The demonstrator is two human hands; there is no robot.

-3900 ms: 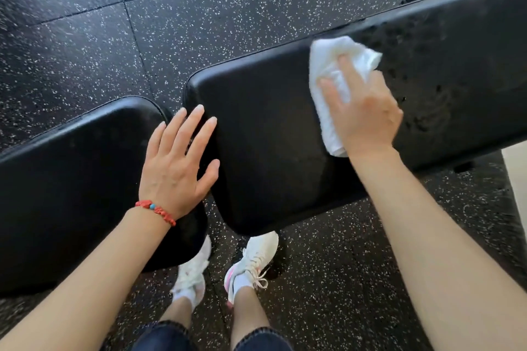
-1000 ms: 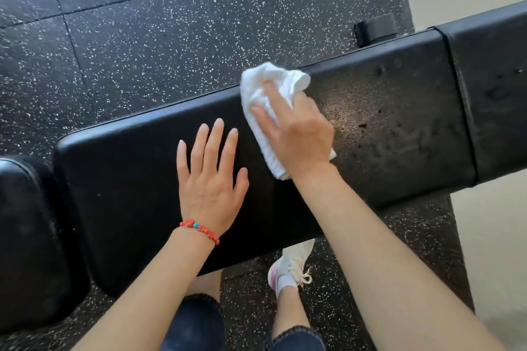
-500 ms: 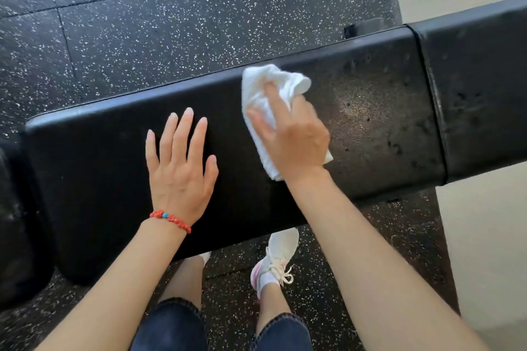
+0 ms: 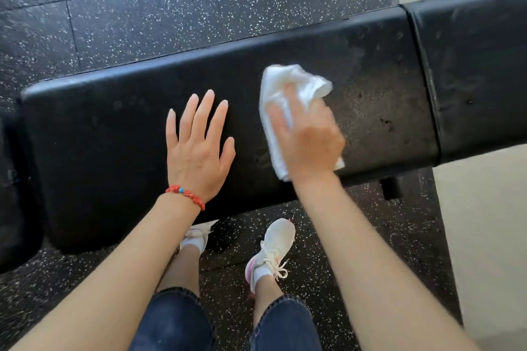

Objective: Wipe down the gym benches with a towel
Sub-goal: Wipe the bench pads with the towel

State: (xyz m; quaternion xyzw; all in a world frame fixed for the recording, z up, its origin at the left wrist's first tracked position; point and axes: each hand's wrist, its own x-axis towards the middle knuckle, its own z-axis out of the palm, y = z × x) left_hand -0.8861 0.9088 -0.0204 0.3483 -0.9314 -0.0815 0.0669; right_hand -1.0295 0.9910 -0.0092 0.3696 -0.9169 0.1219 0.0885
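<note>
Since half a second ago, the right hand (image 4: 309, 148) and the towel (image 4: 288, 100) have been carried toward the right end of the worktop (image 4: 99, 137), and the left hand (image 4: 198, 148) has followed along the pad.

The left hand is laid flat on the pad, fingers straight and slightly spread, holding nothing. The right hand is pressed on the bunched white towel, with fingers on top of it; its outline is blurred, so whether the cloth is gripped or merely pressed cannot be told. The towel lies on the right half of the worktop, between the far and near edges, part of it protruding beyond the fingers toward the far edge.

Risks noted:
- Spots and dull marks are visible on the pad (image 4: 385, 122) between the towel and the seam at the right end. These could be missed if strokes are kept to the middle and not taken up to the seam and both long edges.
- The adjoining pad (image 4: 470, 65) past the seam appears marked as well and is judged not yet wiped.
- The towel is bunched, not folded flat; contact is likely to be uneven, and dirt could be smeared instead of lifted.
- Weight is borne on the left hand; a slip is possible if the pad beneath is damp.
- A foot (image 4: 273, 248) is placed close under the near edge, beside a frame part (image 4: 392, 188); a stumble could follow a sideways step.
</note>
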